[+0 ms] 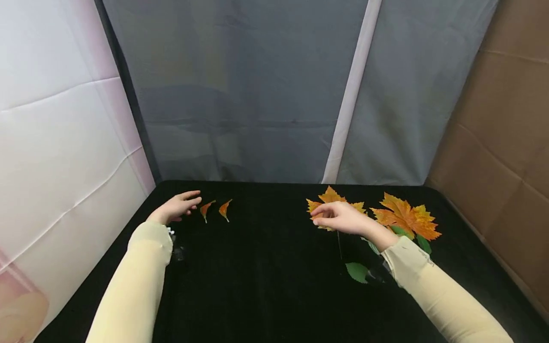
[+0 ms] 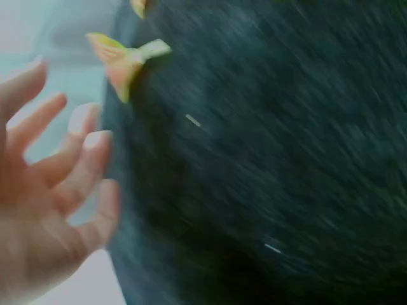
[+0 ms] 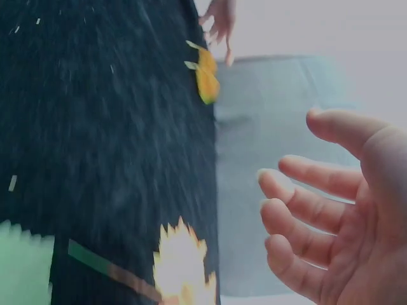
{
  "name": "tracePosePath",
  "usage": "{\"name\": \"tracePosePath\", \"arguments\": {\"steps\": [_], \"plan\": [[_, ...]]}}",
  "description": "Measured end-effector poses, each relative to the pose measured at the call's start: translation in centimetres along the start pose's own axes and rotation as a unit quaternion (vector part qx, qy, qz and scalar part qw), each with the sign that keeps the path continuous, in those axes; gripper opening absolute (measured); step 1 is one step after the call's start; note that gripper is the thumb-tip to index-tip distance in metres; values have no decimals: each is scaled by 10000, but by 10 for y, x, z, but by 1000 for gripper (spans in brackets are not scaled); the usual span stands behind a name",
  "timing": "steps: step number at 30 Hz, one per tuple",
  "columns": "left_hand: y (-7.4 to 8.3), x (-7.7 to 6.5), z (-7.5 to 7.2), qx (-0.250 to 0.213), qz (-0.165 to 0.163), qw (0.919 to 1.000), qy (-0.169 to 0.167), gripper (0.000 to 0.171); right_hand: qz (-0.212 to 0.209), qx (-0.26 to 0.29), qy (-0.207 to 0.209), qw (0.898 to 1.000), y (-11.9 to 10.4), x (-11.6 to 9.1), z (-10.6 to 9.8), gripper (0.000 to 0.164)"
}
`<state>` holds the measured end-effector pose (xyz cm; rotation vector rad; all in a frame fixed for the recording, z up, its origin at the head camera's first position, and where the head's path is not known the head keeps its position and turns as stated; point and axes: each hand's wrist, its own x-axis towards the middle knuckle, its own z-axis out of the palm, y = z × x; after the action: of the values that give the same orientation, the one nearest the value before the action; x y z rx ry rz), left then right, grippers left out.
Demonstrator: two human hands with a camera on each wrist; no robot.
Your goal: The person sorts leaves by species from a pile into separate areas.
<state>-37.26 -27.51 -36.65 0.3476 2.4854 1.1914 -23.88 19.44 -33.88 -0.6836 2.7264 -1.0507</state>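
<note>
My left hand [image 1: 177, 208], its fingers loosely spread and holding nothing, is at the far left of the black table. Just right of its fingertips lie two small orange, petal-like pieces with pale stems, a left one [image 1: 207, 209] and a right one [image 1: 224, 210]. One such piece [image 2: 121, 67] shows beyond the fingers in the left wrist view. My right hand [image 1: 340, 218] is over an orange maple leaf [image 1: 331, 194] and partly hides it. Its fingers are relaxed, with nothing between them in the right wrist view. A second orange maple leaf [image 1: 405, 216] lies farther right.
A green leaf [image 1: 357, 272] lies below the right wrist, and other green leaves show near the right sleeve. A thin stem [image 1: 340, 245] runs down from the nearer maple leaf. Grey cloth [image 1: 257, 119] hangs behind the black table [image 1: 257, 286], with a brown panel [image 1: 506, 143] on the right.
</note>
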Motion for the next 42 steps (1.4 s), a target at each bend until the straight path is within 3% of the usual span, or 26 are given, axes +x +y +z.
{"name": "tracePosePath", "arguments": {"steps": [3, 7, 11, 15, 17, 22, 25, 29, 35, 42], "plan": [[19, -3, -7, -196, 368, 9971, 641, 55, 207, 285, 216, 9991, 10, -15, -13, 34], [60, -5, -1, -124, 836, 9936, 747, 48, 481, 850, 429, 9943, 20, -32, -28, 35], [99, 2, 28, 136, 1449, 9878, 554, 42, 571, 1529, 728, 9839, 26, -49, -39, 38], [125, 13, 67, 242, 2126, 9764, 283, 34, 548, 1832, 1110, 9753, 35, -63, -41, 39], [133, 18, 85, 275, 2329, 9720, 148, 31, 597, 1760, 1260, 9745, 41, -66, -40, 38], [150, 28, 123, 429, 2499, 9673, -64, 27, 856, 953, 1411, 9817, 57, -70, -30, 36], [162, 29, 145, 80, 2618, 9646, -305, 27, 1037, 267, 1486, 9831, 65, -72, -23, 32], [183, 28, 174, -460, 2784, 9561, -792, 29, 1101, -326, 1776, 9774, 76, -76, -13, 19], [209, 34, 213, -305, 3088, 9433, -1179, 38, 844, -494, 2390, 9661, 87, -84, -2, 12], [205, 44, 246, -468, 3048, 9407, -1414, 41, 784, -617, 2411, 9654, 93, -88, 8, 13]]}}
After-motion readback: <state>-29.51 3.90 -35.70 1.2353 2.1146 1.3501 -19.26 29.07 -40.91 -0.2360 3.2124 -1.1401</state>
